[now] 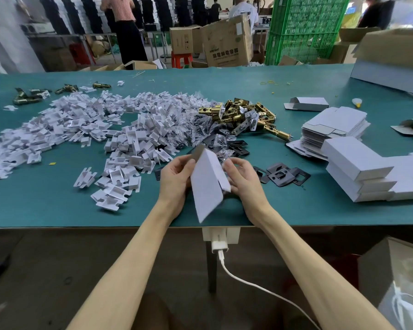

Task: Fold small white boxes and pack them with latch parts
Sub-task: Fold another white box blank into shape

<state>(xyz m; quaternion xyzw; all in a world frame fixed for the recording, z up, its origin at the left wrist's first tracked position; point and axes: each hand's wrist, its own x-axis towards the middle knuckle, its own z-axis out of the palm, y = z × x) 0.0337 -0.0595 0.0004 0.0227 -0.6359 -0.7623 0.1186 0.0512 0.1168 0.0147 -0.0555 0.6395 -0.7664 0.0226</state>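
L hand (177, 177) & R hand (242, 178) both hold one white box (206, 189), part-folded, in the air just over the near part of the table (57, 210). L fingers curl round its left side. R fingers curl behind the right panel, thumb up near the top edge. Box stands on end & tilted, lower corner pointing down at the table's front edge, w/ a grey flap sticking out top left.

Open room: a bare green strip runs along the near edge left of the L forearm, up to the heap of white card inserts (93, 129), whose nearest pieces lie close to the L wrist. There is a smaller bare patch right of the R forearm, ending at the stack of folded boxes (358, 172) by the right side of view. Black plates (281, 176) lie just right of the R hand, btwn it & that stack.

Behind the hands are clear bags (193, 110) w/ dark parts, then brass latches (246, 115) heaped mid-table. Flat box blanks (334, 125) are stacked behind the folded ones. The far strip of the table is mostly bare.

Under the front edge, right below the box, hangs a white charger (218, 246); its cable (260, 289) trails down & right. A carton (396, 270) sits low at the right.
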